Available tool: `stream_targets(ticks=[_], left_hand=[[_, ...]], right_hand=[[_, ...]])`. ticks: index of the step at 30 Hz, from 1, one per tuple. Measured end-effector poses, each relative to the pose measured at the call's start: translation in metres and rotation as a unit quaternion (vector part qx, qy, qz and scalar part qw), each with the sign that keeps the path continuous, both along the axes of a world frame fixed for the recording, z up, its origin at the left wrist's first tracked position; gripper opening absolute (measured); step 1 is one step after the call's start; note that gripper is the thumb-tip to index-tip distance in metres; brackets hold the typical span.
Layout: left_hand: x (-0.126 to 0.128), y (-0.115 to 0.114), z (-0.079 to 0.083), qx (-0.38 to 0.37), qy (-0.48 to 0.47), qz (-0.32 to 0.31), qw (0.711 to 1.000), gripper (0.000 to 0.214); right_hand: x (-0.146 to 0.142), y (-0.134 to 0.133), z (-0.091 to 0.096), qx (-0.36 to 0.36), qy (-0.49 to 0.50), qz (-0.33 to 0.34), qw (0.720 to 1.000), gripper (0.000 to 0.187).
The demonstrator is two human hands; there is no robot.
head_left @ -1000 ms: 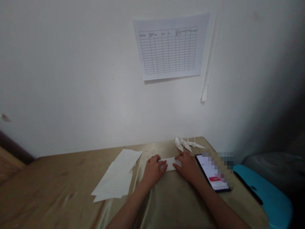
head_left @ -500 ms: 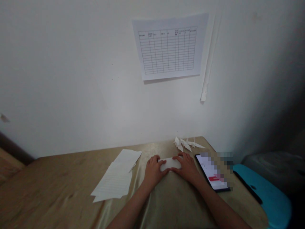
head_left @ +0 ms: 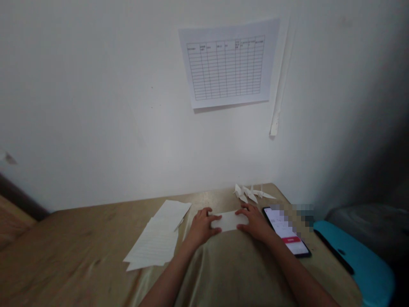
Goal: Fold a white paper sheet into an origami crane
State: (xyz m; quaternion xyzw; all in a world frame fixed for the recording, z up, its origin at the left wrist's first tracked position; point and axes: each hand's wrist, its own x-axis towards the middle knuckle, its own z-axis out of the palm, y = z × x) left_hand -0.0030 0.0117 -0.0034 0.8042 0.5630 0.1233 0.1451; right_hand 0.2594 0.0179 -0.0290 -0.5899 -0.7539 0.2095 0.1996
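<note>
A small folded strip of white paper (head_left: 229, 221) lies on the tan cloth-covered table (head_left: 96, 247). My left hand (head_left: 201, 227) grips its left end, thumb under the near edge and fingers curled over the top. My right hand (head_left: 255, 222) grips the right end the same way. Several folded white paper cranes (head_left: 251, 193) sit just behind, against the wall.
A loose stack of lined white sheets (head_left: 158, 241) lies left of my hands. A lit phone (head_left: 287, 232) lies to the right near the table edge. A turquoise seat (head_left: 358, 260) stands beyond it. A printed table sheet (head_left: 227, 64) hangs on the wall.
Both hands slid outward along the paper strip, so more of its middle shows. The camera view shifted slightly.
</note>
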Motion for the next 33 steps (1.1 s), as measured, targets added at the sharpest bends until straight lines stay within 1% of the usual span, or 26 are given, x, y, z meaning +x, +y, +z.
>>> stream_targets(ticks=[6, 13, 18, 23, 26, 28, 30, 31, 33], left_hand=[[-0.016, 0.007, -0.006, -0.002, -0.007, -0.034, 0.999, 0.054], [-0.022, 0.011, -0.013, 0.002, -0.011, -0.047, 0.999, 0.055], [-0.027, 0.012, -0.017, 0.01, -0.029, -0.055, 0.998, 0.055], [-0.028, 0.009, -0.017, 0.003, -0.033, -0.052, 0.998, 0.053], [-0.026, 0.005, -0.015, 0.017, -0.037, -0.053, 0.998, 0.051], [-0.023, 0.003, -0.013, 0.03, -0.037, -0.052, 0.998, 0.05], [-0.017, 0.0, -0.012, 0.03, -0.033, -0.044, 0.998, 0.049], [-0.013, -0.001, -0.012, 0.027, -0.029, -0.035, 0.999, 0.05], [-0.004, -0.005, -0.012, 0.033, -0.024, -0.01, 0.999, 0.053]], right_hand=[[0.009, 0.005, 0.001, -0.02, 0.02, 0.022, 0.999, 0.057], [0.018, 0.001, 0.005, -0.035, 0.052, 0.046, 0.997, 0.059], [0.021, -0.001, 0.004, -0.03, 0.053, 0.063, 0.996, 0.064], [0.025, 0.0, 0.001, -0.021, 0.055, 0.062, 0.996, 0.067], [0.025, 0.001, 0.0, -0.016, 0.056, 0.067, 0.996, 0.069], [0.023, 0.001, 0.0, -0.014, 0.05, 0.059, 0.997, 0.066], [0.019, 0.001, 0.0, -0.006, 0.04, 0.045, 0.998, 0.056], [0.016, 0.0, 0.001, 0.001, 0.032, 0.041, 0.999, 0.051], [0.01, -0.002, 0.003, 0.008, 0.01, 0.037, 0.999, 0.049]])
